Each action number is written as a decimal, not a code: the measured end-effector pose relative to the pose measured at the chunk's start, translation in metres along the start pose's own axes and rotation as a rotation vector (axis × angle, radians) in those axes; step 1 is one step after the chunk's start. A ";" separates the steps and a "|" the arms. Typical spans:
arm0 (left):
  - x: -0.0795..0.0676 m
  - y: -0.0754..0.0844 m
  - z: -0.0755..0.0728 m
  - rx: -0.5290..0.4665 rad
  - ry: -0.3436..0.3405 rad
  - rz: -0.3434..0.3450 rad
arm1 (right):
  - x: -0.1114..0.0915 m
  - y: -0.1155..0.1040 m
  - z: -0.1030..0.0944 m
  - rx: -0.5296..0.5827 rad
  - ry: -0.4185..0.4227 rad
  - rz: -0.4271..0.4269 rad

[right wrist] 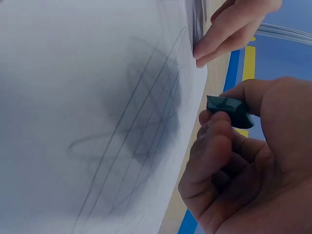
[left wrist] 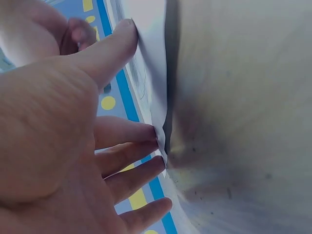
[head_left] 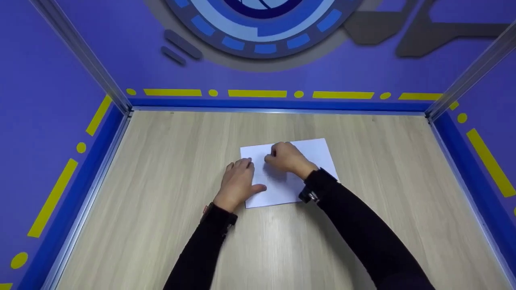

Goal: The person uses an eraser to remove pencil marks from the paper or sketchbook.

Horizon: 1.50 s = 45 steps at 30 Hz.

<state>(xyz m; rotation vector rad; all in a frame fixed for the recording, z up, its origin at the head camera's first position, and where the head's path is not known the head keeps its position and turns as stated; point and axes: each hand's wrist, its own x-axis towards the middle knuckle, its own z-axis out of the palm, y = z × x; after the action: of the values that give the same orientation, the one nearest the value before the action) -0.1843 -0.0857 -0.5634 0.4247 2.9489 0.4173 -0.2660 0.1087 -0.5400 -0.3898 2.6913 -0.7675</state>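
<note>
A sheet of white paper [head_left: 278, 189] lies on the wooden table, and its surface carries long grey pencil lines [right wrist: 127, 127] and fainter loops. Along the paper's left edge, my left hand [head_left: 238, 181] rests with its fingers extended and its thumb spread over the sheet. Above the middle of the paper, my right hand [head_left: 288, 157] pinches a small dark green block that looks like an eraser [right wrist: 229, 111] between thumb and fingers. In the right wrist view, the eraser is held over the sheet; the hand hides it in the head view.
The wooden table [head_left: 169, 193] spreads around the paper. Blue-purple panels [head_left: 258, 76] with yellow markings stand behind it and at both sides, with metal rails [head_left: 282, 110] along their bases. Black sleeves and wrist straps cover both forearms.
</note>
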 end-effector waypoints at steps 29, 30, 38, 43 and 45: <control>-0.002 0.003 0.000 0.082 0.006 0.005 | 0.022 -0.018 0.033 -0.243 -0.013 -0.021; -0.002 0.003 0.000 0.088 0.002 0.003 | 0.021 -0.016 0.031 -0.238 -0.011 -0.015; 0.000 0.004 -0.001 0.073 -0.043 -0.015 | 0.005 0.038 0.000 -0.133 0.050 0.049; 0.000 0.005 -0.002 0.074 -0.061 -0.037 | -0.010 0.081 -0.024 -0.096 0.088 0.080; 0.000 0.006 -0.002 0.071 -0.066 -0.040 | -0.016 0.095 -0.031 -0.088 0.104 0.111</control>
<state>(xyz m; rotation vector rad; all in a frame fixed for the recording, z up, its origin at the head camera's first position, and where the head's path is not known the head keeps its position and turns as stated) -0.1835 -0.0810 -0.5596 0.3796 2.9098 0.2893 -0.2789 0.2069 -0.5633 -0.2245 2.8240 -0.6561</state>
